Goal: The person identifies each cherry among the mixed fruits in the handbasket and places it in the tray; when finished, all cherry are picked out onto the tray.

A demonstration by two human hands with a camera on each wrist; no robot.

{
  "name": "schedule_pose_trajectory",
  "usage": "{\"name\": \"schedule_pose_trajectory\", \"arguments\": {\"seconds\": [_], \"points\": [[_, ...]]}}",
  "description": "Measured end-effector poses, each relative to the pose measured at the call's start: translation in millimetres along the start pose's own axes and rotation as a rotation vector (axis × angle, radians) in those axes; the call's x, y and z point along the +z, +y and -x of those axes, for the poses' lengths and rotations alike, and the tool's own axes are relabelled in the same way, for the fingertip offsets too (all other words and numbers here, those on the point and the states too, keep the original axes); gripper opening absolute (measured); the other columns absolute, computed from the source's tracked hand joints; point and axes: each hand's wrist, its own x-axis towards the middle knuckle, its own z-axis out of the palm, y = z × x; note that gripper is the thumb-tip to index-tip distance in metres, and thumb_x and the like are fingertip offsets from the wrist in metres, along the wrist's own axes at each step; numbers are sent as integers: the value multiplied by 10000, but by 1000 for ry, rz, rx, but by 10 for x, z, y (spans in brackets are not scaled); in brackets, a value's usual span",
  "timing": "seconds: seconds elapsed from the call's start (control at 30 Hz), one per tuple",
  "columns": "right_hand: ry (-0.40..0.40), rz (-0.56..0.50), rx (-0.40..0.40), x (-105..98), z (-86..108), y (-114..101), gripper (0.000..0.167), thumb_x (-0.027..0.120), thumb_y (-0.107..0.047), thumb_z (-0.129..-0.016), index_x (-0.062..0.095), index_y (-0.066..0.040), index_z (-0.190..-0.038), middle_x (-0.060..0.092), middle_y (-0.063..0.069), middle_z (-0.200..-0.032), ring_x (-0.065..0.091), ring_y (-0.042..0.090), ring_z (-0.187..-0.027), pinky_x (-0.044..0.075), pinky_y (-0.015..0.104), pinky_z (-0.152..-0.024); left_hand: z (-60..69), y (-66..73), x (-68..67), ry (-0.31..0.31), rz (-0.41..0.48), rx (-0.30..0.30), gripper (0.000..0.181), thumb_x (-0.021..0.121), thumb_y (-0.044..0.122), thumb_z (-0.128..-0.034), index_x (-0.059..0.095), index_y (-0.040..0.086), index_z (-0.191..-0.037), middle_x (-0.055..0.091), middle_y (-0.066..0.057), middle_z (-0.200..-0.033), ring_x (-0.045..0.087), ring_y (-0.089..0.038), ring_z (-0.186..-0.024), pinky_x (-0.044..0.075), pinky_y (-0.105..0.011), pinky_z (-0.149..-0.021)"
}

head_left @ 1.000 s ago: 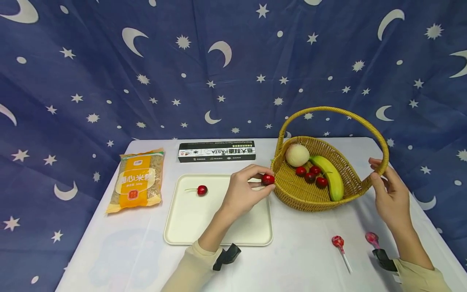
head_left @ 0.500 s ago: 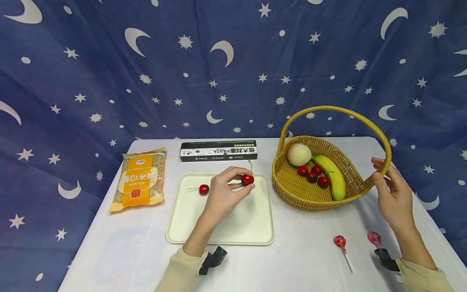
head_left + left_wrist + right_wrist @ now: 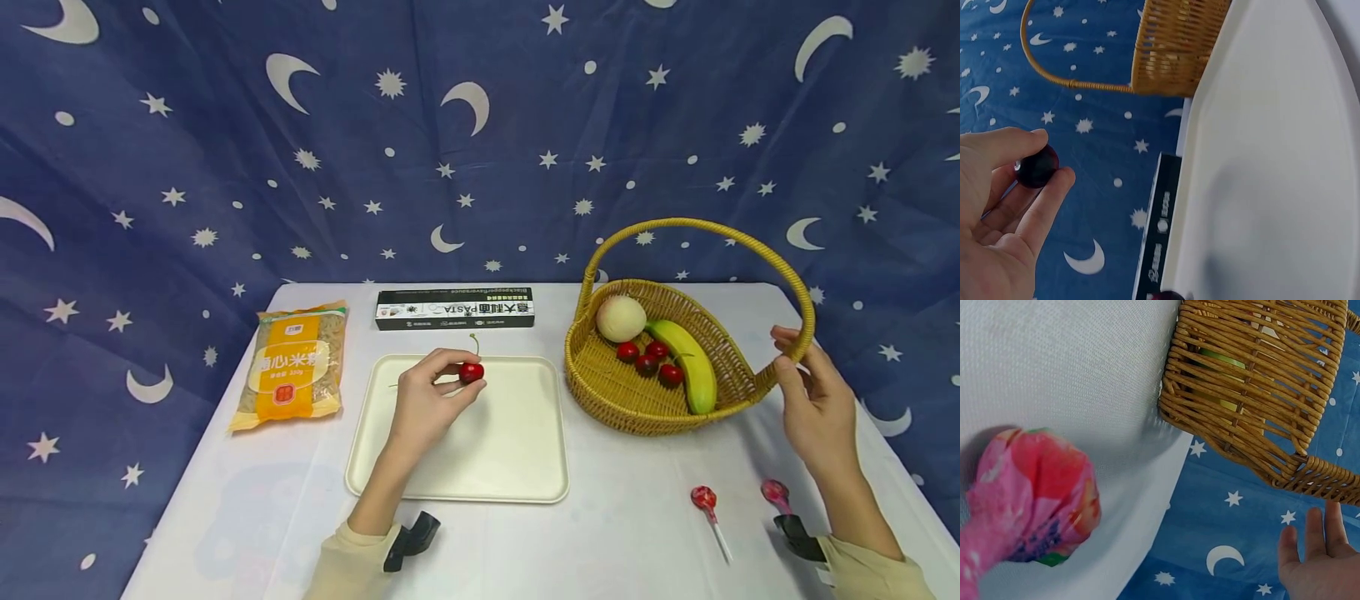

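Note:
My left hand [image 3: 429, 408] pinches a red cherry [image 3: 471, 372] with its stem up, above the cream tray [image 3: 502, 450]. In the left wrist view that cherry [image 3: 1036, 167] looks dark between thumb and fingers. The second cherry on the tray is mostly hidden behind my left hand in the head view. My right hand [image 3: 823, 412] holds the handle [image 3: 804, 333] of the wicker basket [image 3: 622, 418] at its right side. Inside the basket lie several cherries [image 3: 647, 364], a pale round fruit [image 3: 621, 318] and a yellow-green banana [image 3: 692, 367].
A bag of grain [image 3: 291, 367] lies left of the tray and a black pasta box [image 3: 454, 310] behind it. Two lollipops, one red [image 3: 705, 498] and one pink [image 3: 776, 492], lie in front of the basket, the pink one close to my right wrist.
My left hand has moved left from the basket's edge to above the tray, carrying the cherry, and now covers most of the other cherry. My right hand stays at the handle.

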Motion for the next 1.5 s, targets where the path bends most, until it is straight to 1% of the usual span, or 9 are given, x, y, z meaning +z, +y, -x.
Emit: {"name": "schedule_pose_trajectory", "arguments": {"seconds": [0.2,0.43,0.53,0.63,0.8,1.0,1.27,1.4,1.5], "points": [[-4,-3,-10,-7,8,12,401,549,-143,-1114,597,-138,-1512,612,-224,-1446,545,-96,-1288,425,-13,-1022,18,-61,-94,46,-44,-13,320,871,-59,-817,781,29,-1111,763,-139,-1114,769,-296,-1044,661,-279,-862],[-11,17,0,-11,14,7,405,545,-166,-1119,588,-167,-1521,613,-216,-1461,534,-125,-1288,423,-4,-1044,11,-92,-151,45,-75,-41,320,873,-44,-824,784,46,-1119,760,-140,-1134,759,-315,-1074,667,-340,-880],[-14,14,4,-10,7,10,408,541,-166,-1120,584,-164,-1526,609,-216,-1465,530,-128,-1290,418,-7,-1048,3,-127,-159,45,-103,-57,319,871,-36,-829,785,56,-1122,762,-137,-1134,762,-311,-1073,667,-330,-873],[-15,11,10,-8,1,16,409,539,-166,-1121,581,-164,-1527,609,-216,-1468,532,-126,-1296,417,-5,-1053,-2,-170,-162,41,-144,-85,324,872,-29,-832,786,61,-1131,763,-126,-1131,766,-297,-1057,665,-284,-849],[-14,17,12,-5,10,17,407,543,-174,-1120,583,-159,-1525,612,-214,-1469,537,-119,-1303,423,2,-1055,4,-254,-153,-7,-185,-131,353,849,-66,-837,773,39,-1165,746,-135,-1159,773,-308,-1063,656,-239,-843],[-17,21,21,-10,18,-2,413,536,-181,-1124,572,-175,-1535,606,-207,-1486,528,-125,-1307,411,2,-1070,-4,-323,-127,-68,-206,-135,357,816,-88,-858,763,23,-1193,735,-142,-1232,756,-305,-1097,650,-260,-899],[-15,-5,9,6,-4,17,404,544,-148,-1116,590,-131,-1517,612,-213,-1453,540,-103,-1297,422,-11,-1038,1,-395,-104,-107,-277,-156,346,791,-62,-892,765,13,-1229,741,-131,-1237,763,-278,-1105,647,-258,-908],[-14,0,14,5,1,12,407,539,-157,-1120,585,-143,-1523,610,-217,-1462,536,-108,-1299,421,-8,-1045,13,-399,-87,-121,-310,-147,371,779,-54,-905,749,2,-1270,733,-152,-1255,759,-290,-1129,640,-264,-932],[-12,9,19,0,9,-1,405,539,-172,-1122,586,-168,-1524,609,-217,-1467,535,-111,-1303,423,-3,-1048,16,-400,-75,-136,-360,-121,373,758,-60,-918,742,1,-1286,732,-165,-1272,756,-301,-1147,640,-283,-947]]}}
